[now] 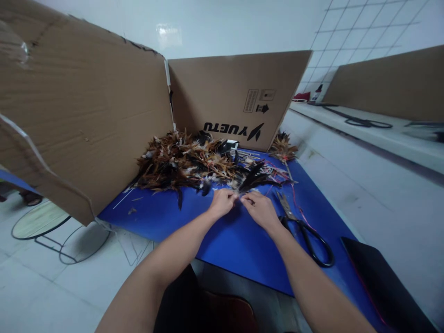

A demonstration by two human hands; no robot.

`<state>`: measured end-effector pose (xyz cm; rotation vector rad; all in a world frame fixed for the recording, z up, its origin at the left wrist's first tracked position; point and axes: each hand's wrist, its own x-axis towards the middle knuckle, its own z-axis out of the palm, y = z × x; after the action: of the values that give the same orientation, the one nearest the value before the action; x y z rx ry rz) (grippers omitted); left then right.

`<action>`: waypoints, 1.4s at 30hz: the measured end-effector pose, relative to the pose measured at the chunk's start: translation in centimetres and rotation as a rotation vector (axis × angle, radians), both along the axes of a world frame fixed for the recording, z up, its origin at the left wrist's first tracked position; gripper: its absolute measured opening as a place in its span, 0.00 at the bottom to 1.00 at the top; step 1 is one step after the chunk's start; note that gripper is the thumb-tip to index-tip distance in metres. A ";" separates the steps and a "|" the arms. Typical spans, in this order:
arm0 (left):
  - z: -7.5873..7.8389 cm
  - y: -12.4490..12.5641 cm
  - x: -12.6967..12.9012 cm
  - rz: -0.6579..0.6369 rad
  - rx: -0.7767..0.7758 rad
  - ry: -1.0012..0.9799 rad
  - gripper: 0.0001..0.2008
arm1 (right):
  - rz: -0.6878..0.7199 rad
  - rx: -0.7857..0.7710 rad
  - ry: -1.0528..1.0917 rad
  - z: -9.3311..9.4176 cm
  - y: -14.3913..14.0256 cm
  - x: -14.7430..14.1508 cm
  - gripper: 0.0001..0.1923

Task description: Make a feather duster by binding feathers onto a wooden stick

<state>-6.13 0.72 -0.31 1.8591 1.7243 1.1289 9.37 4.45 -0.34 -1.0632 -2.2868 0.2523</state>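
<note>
My left hand (223, 202) and my right hand (259, 208) meet over the blue table (239, 240), fingertips pinched close together. Dark feathers (252, 177) fan up and to the right from the pinch, their quill ends hidden by the fingers. Just beyond the hands lies a wide heap of brown and black feathers (183, 159). Large black-handled scissors (298, 224) rest beside my right forearm, blades pointing away from me.
Upright cardboard panels (222, 92) wall off the left and back. Thin sticks (251, 159), pink string (294, 196) and another feather bunch (282, 148) lie at the back right. A black flat object (381, 277) sits at the right edge. More scissors (367, 122) are on a ledge.
</note>
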 end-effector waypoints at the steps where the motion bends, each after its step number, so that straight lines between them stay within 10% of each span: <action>1: 0.1 -0.1 0.0 0.005 0.013 0.031 0.14 | -0.007 0.022 -0.030 0.1 -0.1 0.0 0.11; 17: 0.2 -0.9 0.4 -0.038 -0.007 0.537 0.10 | 0.019 0.458 -0.504 2.3 -1.2 -1.3 0.11; 26: 0.3 -0.7 0.4 -0.065 -0.008 0.608 0.14 | 0.131 0.377 -0.804 6.6 -1.1 -2.4 0.10; 33: 1.5 -1.0 -0.4 -0.252 0.135 0.637 0.15 | 0.274 0.114 -0.808 10.4 0.6 -2.2 0.08; 42: 1.5 -0.3 -1.9 -0.584 0.346 0.312 0.13 | 0.552 -0.672 -0.422 10.4 3.9 -0.1 0.15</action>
<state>-8.04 0.42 1.15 2.6306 1.0203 0.9682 9.27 8.38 10.07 -0.7923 -2.9455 1.1811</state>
